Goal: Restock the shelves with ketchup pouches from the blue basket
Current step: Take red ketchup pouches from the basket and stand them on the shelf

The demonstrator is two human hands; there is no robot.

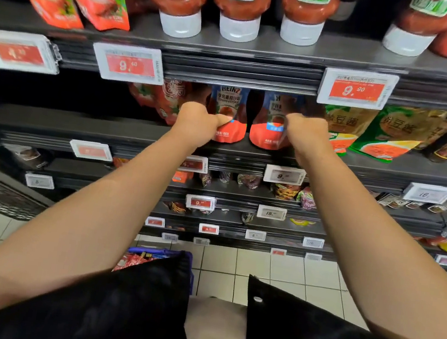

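Seating two pouches on the middle shelf (pixel 136 133), we count the job as partly done. Our left hand (pixel 198 122) pinches the left pouch (pixel 230 116) and our right hand (pixel 304 132) clenches the right pouch's (pixel 267 135) edge; both stand upright, side by side, apart. Pouches are red-bottomed with blue bands. More wait in the basket (pixel 150 252) on the floor below, so stocking isn't finished.

Upside-down sauce bottles (pixel 240 5) with white caps are lined along the top of the frame, above red price tags (pixel 129 63). Green soybean-paste bags (pixel 384 132) are seen at centre right. White floor tiles (pixel 269 270) are shown at the bottom.
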